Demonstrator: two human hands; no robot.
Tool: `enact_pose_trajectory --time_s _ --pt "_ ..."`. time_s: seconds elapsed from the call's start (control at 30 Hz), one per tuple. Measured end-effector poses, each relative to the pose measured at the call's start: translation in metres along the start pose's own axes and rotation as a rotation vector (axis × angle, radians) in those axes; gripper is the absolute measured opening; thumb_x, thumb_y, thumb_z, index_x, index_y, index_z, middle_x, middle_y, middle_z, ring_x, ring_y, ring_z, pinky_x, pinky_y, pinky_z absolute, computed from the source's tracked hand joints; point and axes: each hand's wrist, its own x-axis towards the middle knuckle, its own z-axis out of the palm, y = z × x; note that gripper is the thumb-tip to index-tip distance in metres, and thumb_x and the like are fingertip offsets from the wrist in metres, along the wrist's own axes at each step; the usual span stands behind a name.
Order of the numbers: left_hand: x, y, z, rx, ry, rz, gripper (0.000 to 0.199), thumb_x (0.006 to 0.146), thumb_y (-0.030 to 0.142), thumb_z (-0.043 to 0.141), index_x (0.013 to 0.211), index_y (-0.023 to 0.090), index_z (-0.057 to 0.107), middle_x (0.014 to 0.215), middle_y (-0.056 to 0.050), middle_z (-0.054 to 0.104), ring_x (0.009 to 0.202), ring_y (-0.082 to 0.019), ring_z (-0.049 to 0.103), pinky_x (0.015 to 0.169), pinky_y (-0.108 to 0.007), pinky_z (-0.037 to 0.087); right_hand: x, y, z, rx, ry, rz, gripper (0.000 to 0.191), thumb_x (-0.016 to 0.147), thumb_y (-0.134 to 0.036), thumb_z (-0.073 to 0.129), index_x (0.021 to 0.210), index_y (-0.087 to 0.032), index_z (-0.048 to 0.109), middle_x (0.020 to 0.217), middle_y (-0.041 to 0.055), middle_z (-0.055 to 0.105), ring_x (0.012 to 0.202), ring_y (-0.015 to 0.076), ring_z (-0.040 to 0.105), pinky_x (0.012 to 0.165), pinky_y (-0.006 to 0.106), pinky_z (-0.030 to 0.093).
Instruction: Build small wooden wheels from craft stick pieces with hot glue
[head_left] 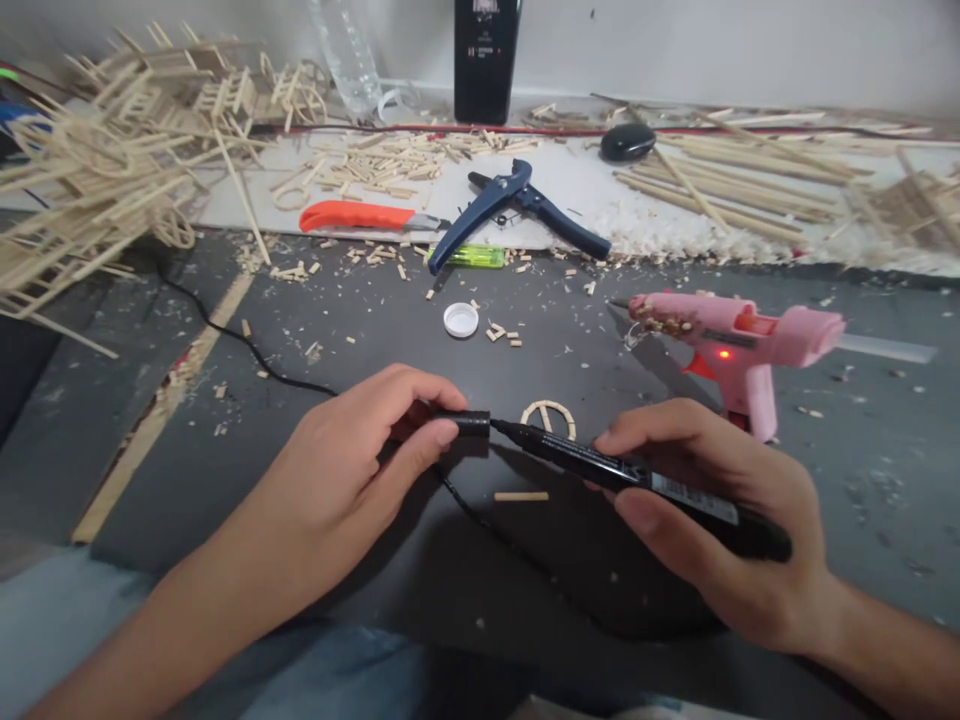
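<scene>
Marker (675, 492): one, black, uncapped, slanting above the bench (375, 330), tip at the mouth of the cap (474, 424).
Cap: one, black.
Left hand (360, 440): gripping the cap between thumb and fingers, forearm angled in from lower left.
Right hand (739, 460): gripping the marker's barrel, forearm from lower right.
Wooden ring (546, 418): one, with crossbar.
Short stick (521, 496): one.
Glue gun (739, 345): one.

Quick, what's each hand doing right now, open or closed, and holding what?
Left hand: closed, holding the black marker cap.
Right hand: closed around the black marker, tip near the cap's opening.
</scene>
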Motion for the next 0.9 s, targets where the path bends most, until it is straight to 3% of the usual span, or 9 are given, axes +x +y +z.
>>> enact_pose_trajectory --time_s 0.2,0.33,0.47,0.6,0.67,0.73,0.83,0.87,0.9 --pt "0.003 0.006 0.000 -0.300 -0.070 -0.104 0.014 0.101 0.034 0.054 0.106 0.029 0.067 0.084 0.002 0.075 0.071 -0.014 0.073 0.060 -0.021 0.058 0.002 -0.001 -0.002 0.013 0.004 0.007 0.018 0.089 -0.024 0.072 0.106 -0.029 0.067 0.080 -0.0034 0.076 0.059 0.0126 0.072 0.046 0.017 0.051" --pt "0.004 0.009 0.002 -0.306 -0.074 -0.118 0.016 0.090 0.025 0.068 0.103 0.033 0.074 0.077 0.006 0.075 0.061 -0.012 0.069 0.052 -0.018 0.054 0.005 -0.003 -0.003 -0.007 0.044 0.096 0.018 0.084 -0.028 0.079 0.102 -0.030 0.075 0.082 -0.0043 0.079 0.062 0.0110 0.073 0.054 0.016 0.054" --pt "-0.001 0.012 0.003 -0.172 -0.012 0.034 0.014 0.089 0.028 0.072 0.101 0.033 0.077 0.090 0.007 0.079 0.075 -0.013 0.074 0.068 -0.020 0.058 0.004 -0.006 -0.003 0.040 0.004 0.226 0.017 0.084 -0.036 0.079 0.096 -0.023 0.078 0.064 -0.0015 0.073 0.054 0.0135 0.067 0.049 0.021 0.050" --pt "-0.009 0.009 0.001 -0.041 0.105 0.263 0.017 0.096 0.026 0.065 0.109 0.027 0.075 0.101 0.000 0.081 0.082 -0.015 0.076 0.081 -0.023 0.060 0.005 -0.014 0.002 0.388 -0.082 0.452 0.025 0.089 -0.042 0.073 0.098 -0.019 0.073 0.065 0.0003 0.071 0.048 0.0119 0.060 0.047 0.023 0.045" --pt "-0.009 0.004 -0.005 0.044 0.157 0.321 0.018 0.098 0.027 0.061 0.111 0.025 0.074 0.101 -0.002 0.081 0.083 -0.016 0.077 0.083 -0.025 0.060 0.012 -0.023 0.004 0.446 -0.118 0.516 0.029 0.092 -0.047 0.067 0.099 -0.019 0.069 0.064 -0.0001 0.069 0.045 0.0115 0.059 0.045 0.023 0.043" --pt "-0.005 -0.003 -0.016 0.193 0.175 0.295 0.020 0.099 0.029 0.058 0.111 0.024 0.073 0.104 -0.003 0.081 0.091 -0.017 0.076 0.088 -0.028 0.059 0.027 -0.036 0.004 0.261 -0.113 0.428 0.032 0.094 -0.049 0.064 0.108 -0.021 0.068 0.073 0.0020 0.072 0.052 0.0144 0.064 0.048 0.025 0.046" --pt "0.006 -0.017 -0.036 0.397 0.182 0.183 0.022 0.099 0.030 0.057 0.111 0.022 0.073 0.112 -0.007 0.078 0.106 -0.023 0.073 0.094 -0.037 0.057 0.068 -0.053 0.004 -0.361 -0.005 0.184 0.055 0.090 -0.049 0.065 0.139 -0.027 0.054 0.112 0.0098 0.074 0.089 0.0261 0.073 0.069 0.035 0.056" --pt "0.010 -0.021 -0.042 0.439 0.189 0.146 0.022 0.097 0.030 0.058 0.110 0.020 0.073 0.112 -0.009 0.078 0.105 -0.027 0.073 0.092 -0.041 0.057 0.086 -0.056 0.005 -0.594 0.033 0.178 0.065 0.090 -0.052 0.063 0.147 -0.027 0.046 0.125 0.0128 0.070 0.104 0.0316 0.069 0.079 0.042 0.056" --pt "0.014 -0.024 -0.046 0.480 0.200 0.110 0.021 0.096 0.029 0.060 0.109 0.019 0.074 0.108 -0.011 0.078 0.102 -0.030 0.073 0.088 -0.043 0.056 0.105 -0.057 0.007 -0.671 0.057 0.209 0.069 0.091 -0.052 0.061 0.151 -0.025 0.042 0.133 0.0165 0.065 0.117 0.0373 0.063 0.089 0.049 0.053"
